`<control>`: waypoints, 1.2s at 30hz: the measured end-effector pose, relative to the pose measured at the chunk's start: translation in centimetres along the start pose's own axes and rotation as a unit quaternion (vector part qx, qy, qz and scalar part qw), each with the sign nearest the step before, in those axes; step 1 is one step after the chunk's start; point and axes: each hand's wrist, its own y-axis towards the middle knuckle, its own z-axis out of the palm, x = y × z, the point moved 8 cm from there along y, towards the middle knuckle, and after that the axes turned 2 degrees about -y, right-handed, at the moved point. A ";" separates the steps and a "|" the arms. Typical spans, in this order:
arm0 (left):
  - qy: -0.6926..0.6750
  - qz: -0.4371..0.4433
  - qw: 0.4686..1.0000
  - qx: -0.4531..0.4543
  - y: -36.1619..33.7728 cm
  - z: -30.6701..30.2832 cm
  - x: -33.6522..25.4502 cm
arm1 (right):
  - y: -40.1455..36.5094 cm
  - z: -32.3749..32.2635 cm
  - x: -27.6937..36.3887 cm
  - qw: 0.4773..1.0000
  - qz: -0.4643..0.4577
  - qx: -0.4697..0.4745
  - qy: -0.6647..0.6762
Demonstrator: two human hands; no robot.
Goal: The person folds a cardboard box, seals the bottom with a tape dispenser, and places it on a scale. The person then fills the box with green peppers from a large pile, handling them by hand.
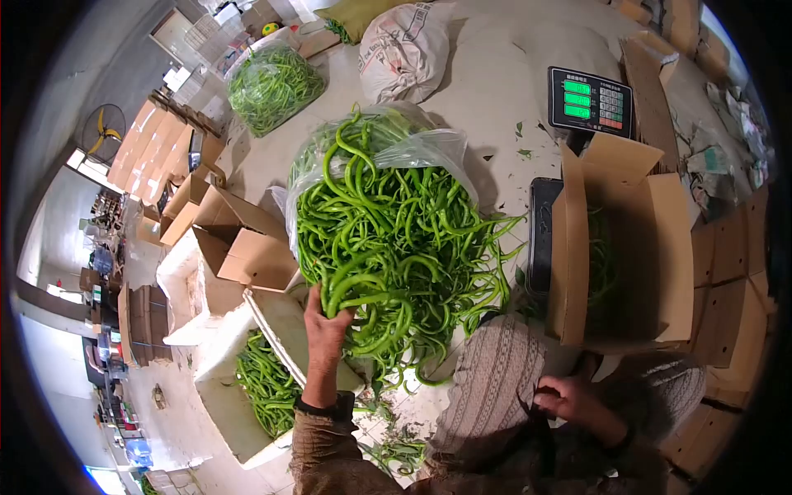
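green peppers (396,239) are lying heaped in an opened plastic bag (429,148); left hand (326,330) is gripping a bunch at the near edge. right hand (577,404) is resting on the lap (503,388), grip unclear. cardboard box (660,239) is holding few, so most seems left.

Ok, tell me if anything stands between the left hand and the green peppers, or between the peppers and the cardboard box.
Nothing visible: the left hand grips the green peppers directly. Toward the cardboard box, only its own upright flap faces the pile.
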 end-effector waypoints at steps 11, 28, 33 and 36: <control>-0.282 -0.016 0.959 0.000 -0.9 0.7 -9.4 | -0.1 -2.8 7.4 0.976 0.037 0.009 0.214; -0.366 -0.004 0.929 -0.047 -6.2 9.0 -13.7 | 6.9 -1.9 17.3 0.924 -0.147 -0.084 0.343; -0.332 -0.011 0.943 -0.017 -6.7 11.5 -11.1 | 5.3 -6.3 17.0 0.931 -0.133 -0.139 0.309; -0.347 -0.028 0.937 -0.020 -5.9 11.9 -9.6 | 3.7 -7.9 17.8 0.914 -0.127 -0.124 0.364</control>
